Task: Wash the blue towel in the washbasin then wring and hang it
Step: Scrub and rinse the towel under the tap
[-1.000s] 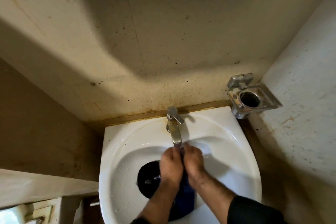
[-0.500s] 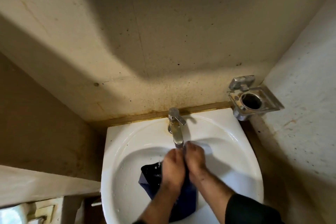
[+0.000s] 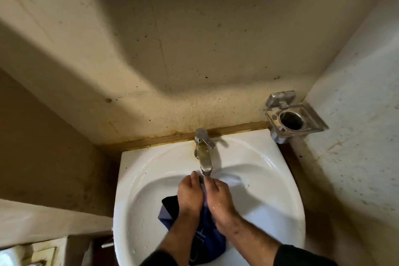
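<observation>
Head view looks down on both hands pressed together under the tap (image 3: 204, 153): left hand (image 3: 190, 193) and right hand (image 3: 218, 195) are each closed on the towel (image 3: 207, 235), which hangs from them into the basin (image 3: 138, 179) below the tap. I cannot tell whether water is running. To my eye this is the scrubbing stage; best to rub cloth against cloth low under the spout, shifting to fresh sections so nothing splashes over the rim.
</observation>
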